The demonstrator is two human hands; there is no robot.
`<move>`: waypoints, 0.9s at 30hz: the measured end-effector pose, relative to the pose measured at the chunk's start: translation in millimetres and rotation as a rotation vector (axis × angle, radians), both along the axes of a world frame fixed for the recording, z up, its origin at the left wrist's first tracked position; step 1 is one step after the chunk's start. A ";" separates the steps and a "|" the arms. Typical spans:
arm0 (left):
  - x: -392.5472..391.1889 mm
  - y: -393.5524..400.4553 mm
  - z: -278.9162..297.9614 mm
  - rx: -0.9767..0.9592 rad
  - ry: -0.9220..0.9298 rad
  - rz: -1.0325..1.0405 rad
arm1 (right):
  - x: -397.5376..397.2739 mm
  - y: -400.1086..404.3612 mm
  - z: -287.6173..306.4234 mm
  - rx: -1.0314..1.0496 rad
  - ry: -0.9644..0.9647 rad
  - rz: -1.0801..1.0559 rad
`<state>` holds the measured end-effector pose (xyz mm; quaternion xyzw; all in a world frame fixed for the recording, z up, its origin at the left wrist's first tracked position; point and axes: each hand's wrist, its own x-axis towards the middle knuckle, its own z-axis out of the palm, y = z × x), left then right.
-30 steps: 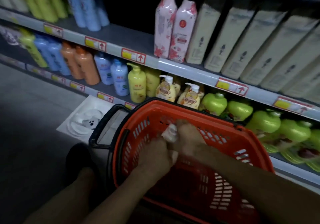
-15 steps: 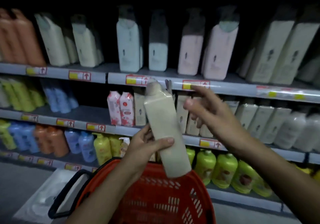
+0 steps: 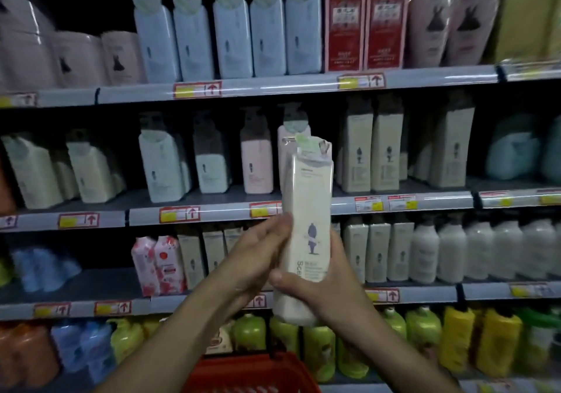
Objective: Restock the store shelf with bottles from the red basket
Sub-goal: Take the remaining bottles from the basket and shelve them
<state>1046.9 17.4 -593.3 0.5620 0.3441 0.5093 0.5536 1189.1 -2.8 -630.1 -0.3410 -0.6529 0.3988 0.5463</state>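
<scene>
Bottle [image 3: 306, 228], cream-coloured and upright, stood between your hands before the shelf [image 3: 303, 207], at twelve o'clock from the red basket [image 3: 252, 374]. Your right hand [image 3: 331, 289] gripped its lower half, thumb across the front. Your left hand [image 3: 261, 256] pressed its side with straight fingers.

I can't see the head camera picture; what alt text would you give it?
Two bare hands hold a tall cream bottle upright before store shelves: the left hand against its left side, the right hand curled round its lower part. Behind stand rows of pale bottles on grey shelves with red and yellow price tags, and a red basket shows at the bottom edge.
</scene>
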 end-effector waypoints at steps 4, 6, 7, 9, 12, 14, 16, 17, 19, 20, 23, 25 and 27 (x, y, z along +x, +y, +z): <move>13.7 8.8 5.2 0.110 0.171 0.044 | 17.4 4.9 -6.8 0.049 0.059 -0.080; 25.3 14.5 2.2 0.111 0.192 0.027 | 33.6 7.5 -9.7 0.023 0.086 -0.094; 34.9 16.5 0.0 0.102 0.190 0.007 | 45.8 9.5 -11.5 -0.014 0.100 -0.094; 57.7 23.7 -6.3 0.077 0.172 -0.054 | 74.4 15.2 -16.2 -0.131 0.163 -0.086; 97.3 38.2 -7.1 0.110 0.200 -0.131 | 117.6 23.3 -22.5 -0.223 0.229 -0.159; 123.5 52.0 -0.8 0.156 0.241 -0.168 | 142.2 29.4 -18.6 -0.171 0.211 -0.183; 149.9 68.0 7.5 0.216 0.263 -0.189 | 165.4 40.4 -8.3 -0.101 0.161 -0.217; 163.1 76.8 11.7 0.241 0.268 -0.185 | 177.9 49.0 -2.3 -0.059 0.129 -0.240; 188.0 93.1 22.5 0.290 0.285 -0.149 | 202.9 70.3 9.7 0.023 0.054 -0.301; 200.2 102.8 27.8 0.331 0.302 -0.119 | 214.6 81.7 16.2 0.060 0.010 -0.348; 235.5 128.9 46.0 0.437 0.307 -0.021 | 247.8 118.3 32.0 0.130 -0.037 -0.426; 257.5 143.7 57.2 0.498 0.299 0.064 | 265.9 142.9 41.7 0.178 -0.056 -0.476; 277.5 156.0 66.5 0.538 0.316 0.157 | 280.4 165.5 53.2 0.199 -0.062 -0.526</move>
